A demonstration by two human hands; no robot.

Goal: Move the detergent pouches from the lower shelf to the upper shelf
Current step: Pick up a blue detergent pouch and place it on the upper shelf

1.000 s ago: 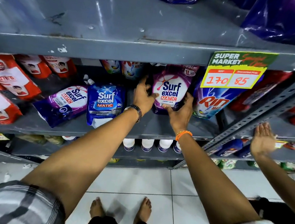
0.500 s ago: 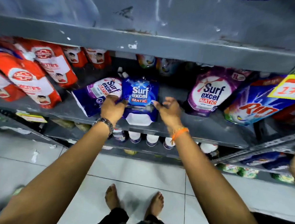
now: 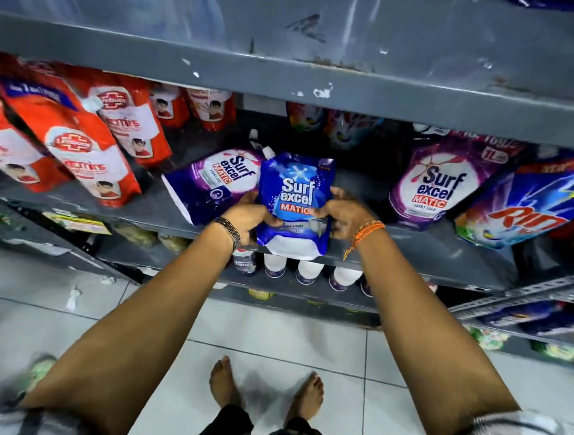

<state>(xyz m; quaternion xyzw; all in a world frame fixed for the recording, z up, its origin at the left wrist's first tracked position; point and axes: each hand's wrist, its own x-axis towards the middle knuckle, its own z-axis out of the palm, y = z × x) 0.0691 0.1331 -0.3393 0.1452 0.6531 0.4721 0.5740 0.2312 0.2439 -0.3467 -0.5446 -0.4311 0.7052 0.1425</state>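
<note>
Both hands now clamp the blue Surf Excel pouch (image 3: 295,201) from either side: the left hand (image 3: 249,216) wraps its lower left edge, thumb across the front, and the right hand (image 3: 342,213) presses the right edge. Half a second ago the palms were only arriving beside it, fingers spread and not yet closed. The pouch stands upright at the front lip of the lower shelf (image 3: 423,253), its white base overhanging the edge, which suggests it is being drawn out or just lifted, though I cannot tell whether it has left the shelf. A second ago both hands were on the purple Surf Excel pouch (image 3: 434,187) further right, which stands on the lower shelf, so that one was apparently only straightened. Another purple pouch (image 3: 213,180) leans just left of the blue one. Next, by my reckoning, comes the raise to the upper shelf (image 3: 294,22).
</note>
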